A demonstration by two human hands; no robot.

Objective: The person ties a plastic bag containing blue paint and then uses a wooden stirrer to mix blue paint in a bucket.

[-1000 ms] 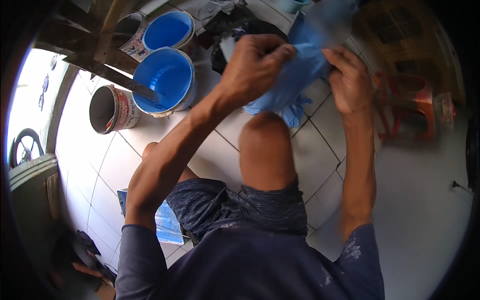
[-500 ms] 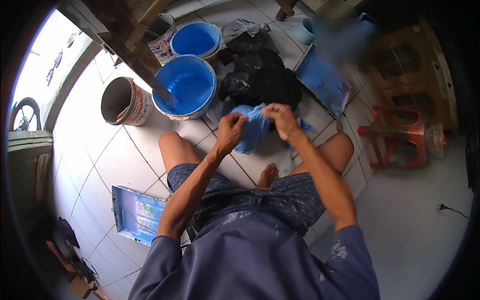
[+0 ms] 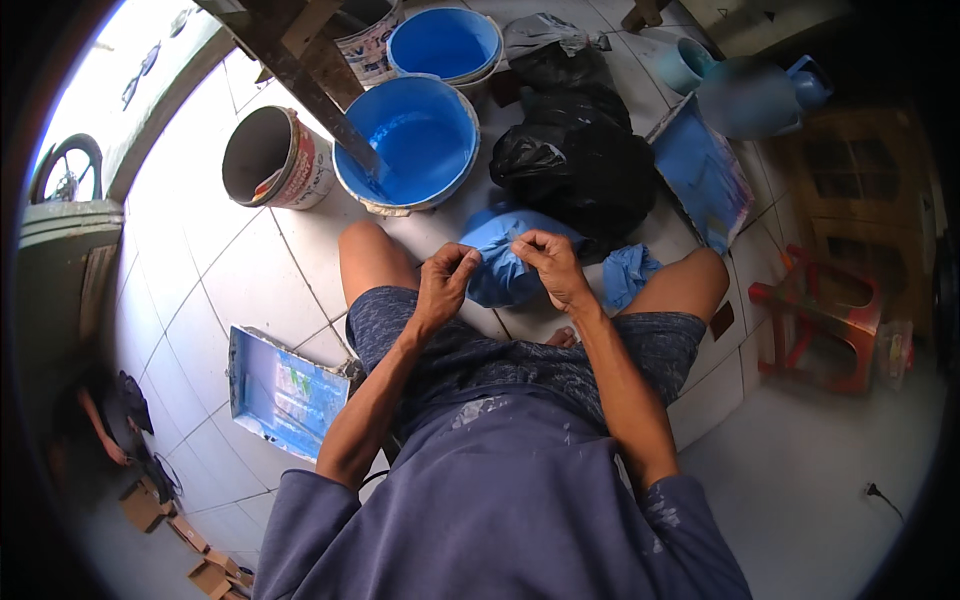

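My left hand [image 3: 446,283] pinches the gathered neck of a light blue plastic bag [image 3: 505,289] between thumb and fingers. My right hand [image 3: 552,265] grips the same bag a little to the right, fingers curled onto the crumpled plastic. The bag bulges low between my bent knees. A crumpled blue piece [image 3: 626,276] lies by my right knee, and a heap of black plastic bags [image 3: 572,168] sits just beyond my hands.
Two blue-lined buckets [image 3: 405,135] and a grey pail [image 3: 262,160] stand beyond my left knee, under wooden planks [image 3: 300,75]. A paint tray [image 3: 285,385] lies at my left, another [image 3: 700,175] leans upper right. A red stool [image 3: 815,315] stands at right, near a teal container [image 3: 683,70].
My hands and the blue bag have come down from high at the right to between my knees, both hands still gripping it. The view has shifted, showing more of the floor and legs.
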